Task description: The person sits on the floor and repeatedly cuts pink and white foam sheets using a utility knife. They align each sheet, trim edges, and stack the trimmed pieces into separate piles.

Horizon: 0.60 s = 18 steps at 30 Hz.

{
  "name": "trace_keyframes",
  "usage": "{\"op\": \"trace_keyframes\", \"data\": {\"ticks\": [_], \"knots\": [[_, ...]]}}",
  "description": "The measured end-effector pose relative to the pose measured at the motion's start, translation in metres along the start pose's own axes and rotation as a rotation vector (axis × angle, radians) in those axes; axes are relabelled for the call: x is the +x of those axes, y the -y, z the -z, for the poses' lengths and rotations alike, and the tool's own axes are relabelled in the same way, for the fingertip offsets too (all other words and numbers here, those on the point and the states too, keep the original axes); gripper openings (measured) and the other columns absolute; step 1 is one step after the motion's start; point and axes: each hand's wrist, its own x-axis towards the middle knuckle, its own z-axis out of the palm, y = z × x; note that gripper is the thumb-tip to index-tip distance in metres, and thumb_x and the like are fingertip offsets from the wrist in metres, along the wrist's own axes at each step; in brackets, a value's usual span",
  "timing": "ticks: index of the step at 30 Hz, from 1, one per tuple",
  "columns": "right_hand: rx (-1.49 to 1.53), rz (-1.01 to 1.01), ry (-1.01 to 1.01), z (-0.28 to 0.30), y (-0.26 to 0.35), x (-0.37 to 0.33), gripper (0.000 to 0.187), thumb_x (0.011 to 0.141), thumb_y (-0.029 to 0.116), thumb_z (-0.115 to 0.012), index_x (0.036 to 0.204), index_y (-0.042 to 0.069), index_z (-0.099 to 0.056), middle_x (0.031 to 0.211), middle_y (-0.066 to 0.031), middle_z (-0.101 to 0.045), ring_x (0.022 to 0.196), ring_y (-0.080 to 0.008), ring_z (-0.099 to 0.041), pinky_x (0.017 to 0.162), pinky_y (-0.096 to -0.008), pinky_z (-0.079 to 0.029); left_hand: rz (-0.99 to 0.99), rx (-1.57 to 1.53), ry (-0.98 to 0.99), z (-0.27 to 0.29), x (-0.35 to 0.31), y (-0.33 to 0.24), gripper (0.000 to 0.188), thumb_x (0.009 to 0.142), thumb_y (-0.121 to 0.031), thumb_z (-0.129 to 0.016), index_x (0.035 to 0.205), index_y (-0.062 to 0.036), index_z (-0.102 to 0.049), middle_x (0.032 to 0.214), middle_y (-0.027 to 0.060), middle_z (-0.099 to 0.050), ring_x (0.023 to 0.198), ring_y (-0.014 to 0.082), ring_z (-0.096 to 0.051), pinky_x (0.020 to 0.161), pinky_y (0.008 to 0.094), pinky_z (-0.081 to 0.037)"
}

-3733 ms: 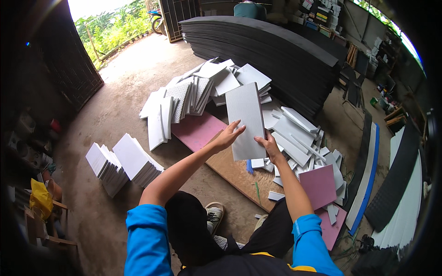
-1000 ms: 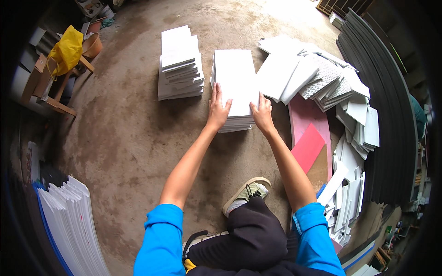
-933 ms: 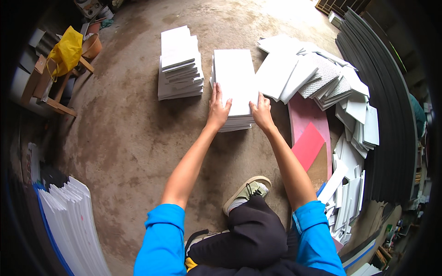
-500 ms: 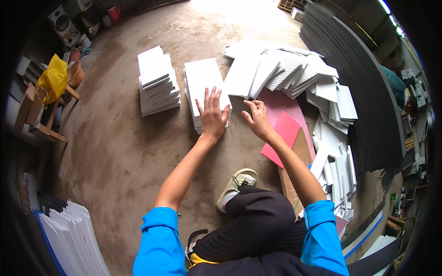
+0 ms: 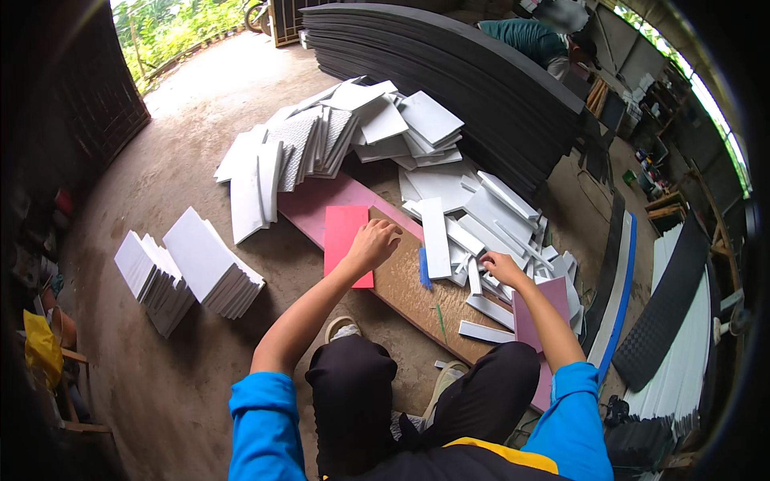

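My right hand (image 5: 504, 268) is at the heap of white foam offcuts (image 5: 489, 220), its fingers pinched at the upper end of a narrow white strip (image 5: 475, 277). My left hand (image 5: 374, 244) hovers over the brown board (image 5: 401, 293) beside a red foam sheet (image 5: 346, 232). Its fingers are loosely bent and apart, with nothing in them. A wide white piece (image 5: 435, 236) and a blue scrap (image 5: 424, 268) lie between my hands. Two stacks of white foam sheets, the nearer (image 5: 210, 260) and the farther-left one (image 5: 152, 276), stand on the floor.
A fanned pile of white sheets (image 5: 309, 140) lies ahead on a pink board (image 5: 321, 200). Behind it rises a long stack of black sheets (image 5: 449, 88). Another person (image 5: 529, 40) bends down at the far right. A wooden stool (image 5: 76, 385) stands left.
My view has swung right. My left hand has left the white stack and is now over the board; my right hand has moved right to the foam offcuts.
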Motion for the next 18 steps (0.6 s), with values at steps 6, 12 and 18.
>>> {"op": "trace_keyframes", "data": {"ticks": [6,12,18], "knots": [[-0.010,-0.018,-0.169,-0.027,-0.075,-0.018,0.021,0.082,0.013,-0.054,0.100,0.004,-0.061,0.093,-0.0176,-0.060,0.092,-0.0302,-0.056,0.081,-0.0380,-0.045,-0.056,-0.195,0.216,-0.087,0.044,-0.015,0.022,0.082,-0.023,-0.059,0.099,-0.0085,-0.063,0.102,0.0130,-0.061,0.101,0.0323,-0.055,0.084,0.0448,-0.045],[-0.253,-0.063,-0.448,-0.070,-0.118,0.018,0.045,0.076,0.007,-0.061,0.119,0.004,-0.047,0.119,-0.0152,-0.045,0.112,-0.0333,-0.045,0.094,-0.0429,-0.037,-0.019,-0.263,0.298,-0.176,0.081,-0.022,0.035,0.083,-0.022,-0.060,0.114,-0.0081,-0.054,0.119,0.0165,-0.052,0.111,0.0364,-0.048,0.090,0.0445,-0.042],[-0.416,-0.118,-0.405,-0.092,-0.154,0.047,0.045,0.081,0.002,-0.049,0.125,-0.001,-0.041,0.128,-0.0194,-0.040,0.123,-0.0363,-0.038,0.102,-0.0457,-0.032,0.293,0.061,0.454,-0.239,0.087,-0.047,0.059,0.078,-0.038,-0.064,0.130,-0.0207,-0.042,0.144,0.0110,-0.017,0.133,0.0431,-0.010,0.093,0.0720,-0.024]]}}
